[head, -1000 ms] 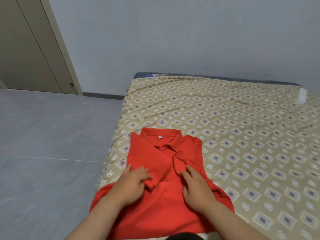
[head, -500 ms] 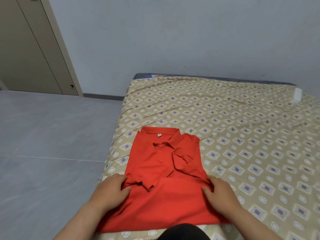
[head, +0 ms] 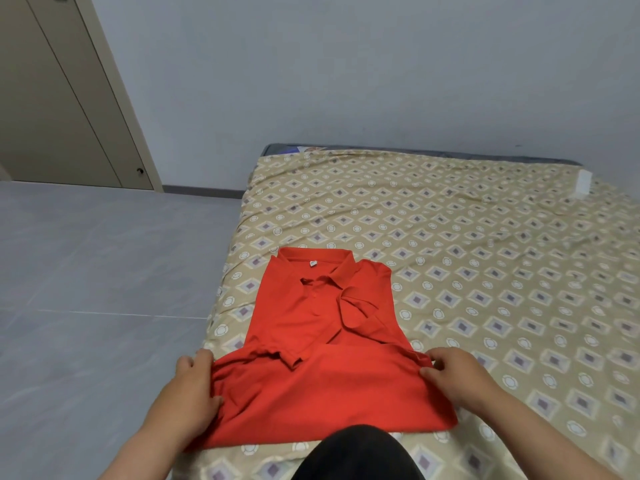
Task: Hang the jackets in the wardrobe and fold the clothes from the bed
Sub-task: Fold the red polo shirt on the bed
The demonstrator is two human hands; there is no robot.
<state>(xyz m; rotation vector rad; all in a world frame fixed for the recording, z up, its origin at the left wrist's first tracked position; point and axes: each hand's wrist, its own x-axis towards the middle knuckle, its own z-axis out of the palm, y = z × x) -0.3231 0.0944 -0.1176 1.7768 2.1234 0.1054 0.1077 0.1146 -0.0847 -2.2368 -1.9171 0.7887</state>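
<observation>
A red polo shirt (head: 322, 344) lies face up at the near left corner of the bed (head: 467, 258), collar toward the wall, both sleeves folded in over the chest. My left hand (head: 188, 398) grips the shirt's left edge at waist height, thumb on top and fingers curled under the cloth. My right hand (head: 457, 379) pinches the right edge at the same height. The lower part of the shirt bunches slightly between the two hands.
The bed carries a tan cover with a diamond pattern and a small white object (head: 582, 181) near its far right. Grey floor (head: 104, 289) lies to the left. A beige wardrobe door (head: 65, 98) stands at the far left against the wall.
Both hands left the middle of the shirt, where they pressed the folded sleeves, and slid outward to its side edges, which they now grip.
</observation>
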